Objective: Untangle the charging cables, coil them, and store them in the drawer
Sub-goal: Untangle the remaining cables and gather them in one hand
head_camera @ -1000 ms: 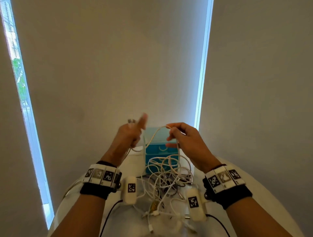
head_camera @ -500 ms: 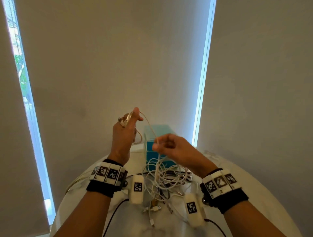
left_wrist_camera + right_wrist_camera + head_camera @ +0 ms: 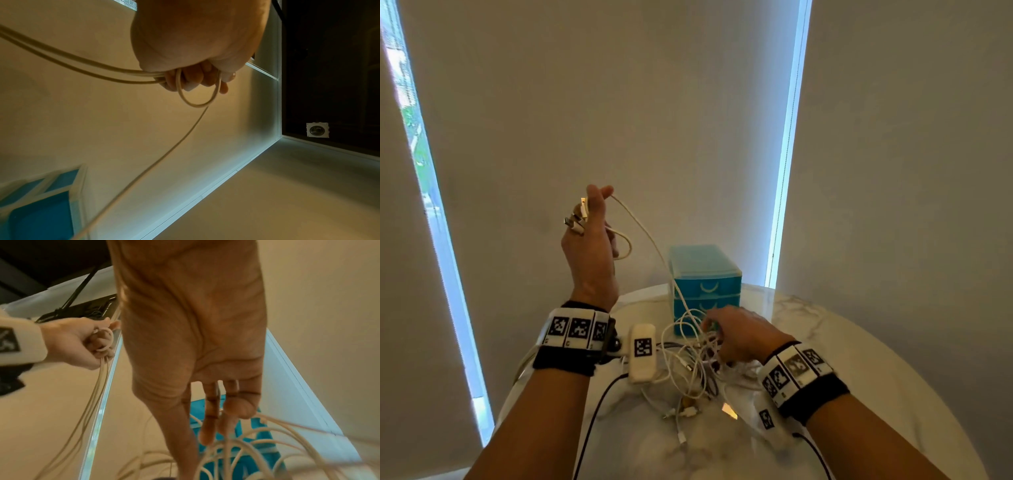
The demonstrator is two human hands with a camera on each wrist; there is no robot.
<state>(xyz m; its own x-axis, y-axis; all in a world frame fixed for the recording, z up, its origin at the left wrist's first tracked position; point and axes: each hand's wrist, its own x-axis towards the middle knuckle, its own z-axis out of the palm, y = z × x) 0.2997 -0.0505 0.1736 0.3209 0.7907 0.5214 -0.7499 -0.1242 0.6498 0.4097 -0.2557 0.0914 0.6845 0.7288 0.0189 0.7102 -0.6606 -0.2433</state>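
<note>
Pale blinds back a marbled surface (image 3: 825,329), where a teal drawer unit (image 3: 705,270) stands. Left of the unit, raised above it, the left hand (image 3: 589,253) grips a small coil of white cable (image 3: 640,233), plugs poking from its fist. That cable runs down to a white tangle (image 3: 688,356) before the unit, where the right hand (image 3: 739,335) reaches in, fingers straight. Light, limp and snag-prone, the cables are probably best drawn out by a plug end.

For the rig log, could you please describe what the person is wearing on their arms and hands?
Both arms are bare, no sleeves or gloves. The left wrist and right wrist each carry a black band topped with white blocks printed with black square codes, plus a white coded pod with a black lead.
</note>
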